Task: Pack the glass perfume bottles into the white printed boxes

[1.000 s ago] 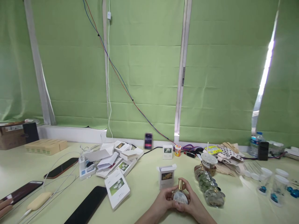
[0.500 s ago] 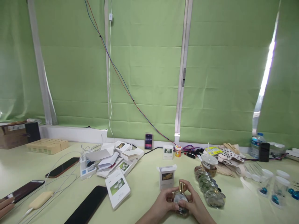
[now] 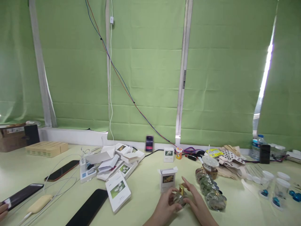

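A small round glass bottle with a gold neck, like a perfume bottle [image 3: 180,197], is between my hands, low over the table. My left hand [image 3: 166,204] is closed round its left side, fingers behind and thumb in front. Beside the bottle's right side is my right hand [image 3: 196,202], its fingers stretched and apart, the thumb close to the glass; contact is unclear. Just behind stands a white box [image 3: 167,180] with a yellow flower picture and raised top flaps.
White flower-picture boxes and papers [image 3: 117,160] lie heaped at left, near a black phone [image 3: 89,205]. At right are a row of wrapped round discs [image 3: 211,191], a lidded cup [image 3: 210,164] and clear jars [image 3: 281,191]. Another person's hand [image 3: 3,211] shows at the left edge.
My right hand has loosened, its fingers now spread away from the bottle. The bottle has tilted or turned slightly in my left hand. The other person's hand at far left has shifted left.
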`<state>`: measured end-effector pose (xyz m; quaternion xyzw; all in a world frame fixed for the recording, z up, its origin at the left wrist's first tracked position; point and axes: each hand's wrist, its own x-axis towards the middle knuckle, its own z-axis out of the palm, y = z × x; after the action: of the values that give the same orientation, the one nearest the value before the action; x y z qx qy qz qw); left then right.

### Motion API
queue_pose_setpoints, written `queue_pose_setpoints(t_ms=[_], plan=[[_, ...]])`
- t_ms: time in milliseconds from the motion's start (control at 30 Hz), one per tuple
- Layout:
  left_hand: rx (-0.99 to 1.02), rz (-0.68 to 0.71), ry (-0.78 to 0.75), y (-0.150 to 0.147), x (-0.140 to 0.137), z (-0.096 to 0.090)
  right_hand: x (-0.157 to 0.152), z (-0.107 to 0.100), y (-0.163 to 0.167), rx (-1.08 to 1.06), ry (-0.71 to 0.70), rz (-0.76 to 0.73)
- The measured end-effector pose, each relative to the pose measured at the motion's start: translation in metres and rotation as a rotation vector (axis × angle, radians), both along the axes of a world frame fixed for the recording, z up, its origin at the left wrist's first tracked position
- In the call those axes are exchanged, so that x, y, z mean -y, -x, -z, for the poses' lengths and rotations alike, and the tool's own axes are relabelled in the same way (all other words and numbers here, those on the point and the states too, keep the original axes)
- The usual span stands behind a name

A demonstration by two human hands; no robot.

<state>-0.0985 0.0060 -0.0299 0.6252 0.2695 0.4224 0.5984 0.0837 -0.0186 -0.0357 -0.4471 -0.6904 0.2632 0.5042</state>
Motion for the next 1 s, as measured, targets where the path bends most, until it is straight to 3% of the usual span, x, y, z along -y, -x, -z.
queue_pose_setpoints(t_ms=[133,233,333,533,700,833,900,1000], plan=[[-0.275,-0.136,-0.33,0.006,0.004,-0.009,0.0,-0.001,-0.001,0.004,-0.113,0.104],[-0.324,0.064,-0.542,0.008,0.009,-0.013,0.0,0.004,0.003,-0.03,-0.189,0.129],[-0.309,0.244,-0.583,0.008,0.012,-0.014,0.0,0.008,0.004,-0.02,-0.182,0.157],[-0.449,-0.139,-0.535,0.009,0.008,-0.013,0.002,0.0,0.0,-0.021,-0.13,0.178],[-0.49,-0.024,-0.413,0.007,0.003,-0.004,0.006,-0.009,0.0,0.034,-0.157,0.151],[-0.438,-0.072,-0.503,0.009,0.005,-0.002,0.007,-0.005,-0.002,0.158,-0.161,0.115],[-0.333,-0.207,-0.604,0.013,0.006,-0.007,0.006,0.001,-0.005,0.218,-0.117,0.09],[-0.165,-0.554,-0.662,0.021,0.002,-0.017,0.003,0.011,-0.01,0.285,-0.052,0.076]])
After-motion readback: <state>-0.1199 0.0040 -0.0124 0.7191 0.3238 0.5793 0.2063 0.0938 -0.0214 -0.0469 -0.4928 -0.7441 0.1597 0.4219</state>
